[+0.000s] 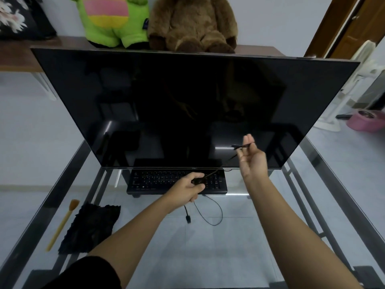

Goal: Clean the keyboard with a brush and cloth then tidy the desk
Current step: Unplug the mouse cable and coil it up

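Glass desk (239,236) shines under the keyboard (177,181). My left hand (188,188) grips a black cable (210,215) above the keyboard, and my right hand (251,161) pinches its far end (241,146) to wind it. Brush (62,224) and cloth (89,228) wait left of the keyboard.

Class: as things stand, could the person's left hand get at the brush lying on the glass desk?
Probably not at once. The way to the brush is open, with only the black cloth beside it, but the left hand is closed on a bundle of cable over the keyboard.
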